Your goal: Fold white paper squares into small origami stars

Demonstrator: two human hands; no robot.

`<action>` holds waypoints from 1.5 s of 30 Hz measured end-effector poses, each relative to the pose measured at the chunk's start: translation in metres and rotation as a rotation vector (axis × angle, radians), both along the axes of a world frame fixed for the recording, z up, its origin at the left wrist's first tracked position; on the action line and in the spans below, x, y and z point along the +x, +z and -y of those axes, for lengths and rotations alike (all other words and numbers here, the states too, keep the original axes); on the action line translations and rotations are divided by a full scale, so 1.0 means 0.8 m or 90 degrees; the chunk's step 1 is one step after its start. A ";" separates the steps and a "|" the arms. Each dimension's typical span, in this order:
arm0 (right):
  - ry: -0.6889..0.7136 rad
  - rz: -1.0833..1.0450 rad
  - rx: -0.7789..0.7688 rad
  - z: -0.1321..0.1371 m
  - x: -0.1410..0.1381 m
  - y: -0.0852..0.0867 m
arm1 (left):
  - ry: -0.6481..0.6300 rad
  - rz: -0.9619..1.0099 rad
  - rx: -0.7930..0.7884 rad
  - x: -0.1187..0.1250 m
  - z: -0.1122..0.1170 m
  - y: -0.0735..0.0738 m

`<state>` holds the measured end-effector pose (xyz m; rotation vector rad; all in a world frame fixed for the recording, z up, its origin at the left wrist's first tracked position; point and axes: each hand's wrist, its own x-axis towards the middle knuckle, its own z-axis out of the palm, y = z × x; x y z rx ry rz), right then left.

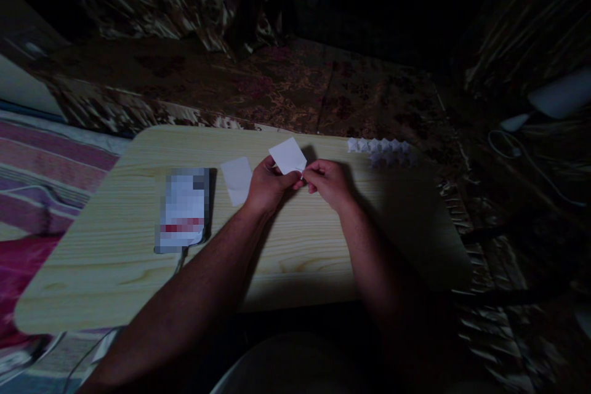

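Note:
Both hands hold a small white sheet of paper above the middle of the table. My left hand grips its lower left side, thumb on top and fingers underneath. At the paper's near right corner, my right hand pinches the edge between thumb and fingertips. That corner looks partly folded. Just left of my left hand, another white paper sheet lies flat on the table. Several small folded white paper pieces stand in rows near the table's far right edge.
The pale wooden table has rounded corners. On its left side lies a blurred-out phone-like device with a cable at its near end. Patterned fabric borders the far side, and a striped cloth lies to the left.

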<state>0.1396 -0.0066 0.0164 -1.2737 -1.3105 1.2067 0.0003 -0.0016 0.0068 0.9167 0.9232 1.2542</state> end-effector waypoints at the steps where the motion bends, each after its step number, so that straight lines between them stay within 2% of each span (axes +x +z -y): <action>1: 0.000 -0.002 -0.001 0.000 0.000 -0.001 | -0.001 -0.003 -0.004 0.000 0.000 0.000; 34: -0.001 0.022 0.006 0.001 0.002 0.002 | -0.001 -0.032 0.000 0.002 0.003 0.008; 39: 0.001 0.029 0.005 0.003 0.001 0.008 | 0.009 -0.056 0.008 0.002 0.003 0.006; 45: 0.013 0.042 0.003 0.002 0.003 0.005 | -0.005 -0.090 0.044 0.000 0.003 0.003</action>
